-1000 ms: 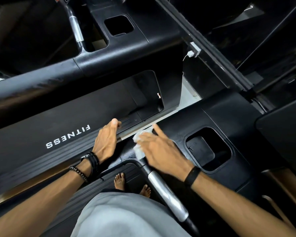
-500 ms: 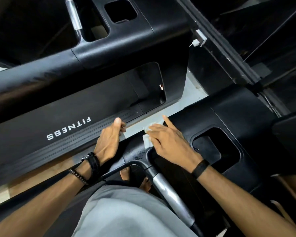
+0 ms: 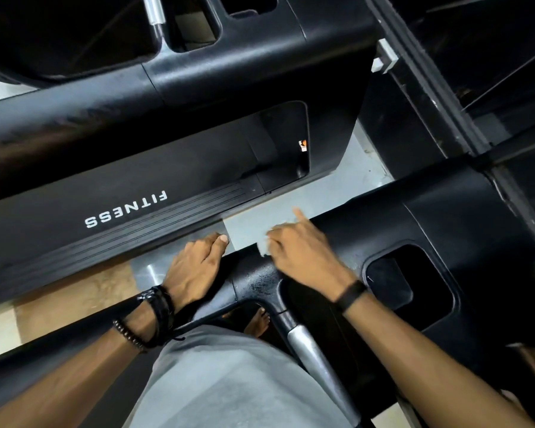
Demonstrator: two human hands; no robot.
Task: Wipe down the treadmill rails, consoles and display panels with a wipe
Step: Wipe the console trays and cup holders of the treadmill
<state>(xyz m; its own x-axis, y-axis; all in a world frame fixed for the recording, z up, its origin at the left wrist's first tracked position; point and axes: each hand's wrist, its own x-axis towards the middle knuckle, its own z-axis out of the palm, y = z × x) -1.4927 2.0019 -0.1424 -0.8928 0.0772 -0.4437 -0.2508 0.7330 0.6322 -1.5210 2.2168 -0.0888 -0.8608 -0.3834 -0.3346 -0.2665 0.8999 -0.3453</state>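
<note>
The right hand [image 3: 303,257] presses a white wipe [image 3: 263,247] on the black console [image 3: 445,223] edge, its long surface running rightward, while the left hand [image 3: 195,268] rests open beside it

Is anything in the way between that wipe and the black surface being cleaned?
Nothing visible: the right hand presses the small white wipe directly onto the black textured treadmill console, near its edge.

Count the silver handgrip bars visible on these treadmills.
2. One silver grip runs below the right hand on the near console; another silver grip sits at the top left on the far treadmill. Others may lie out of frame.
</note>
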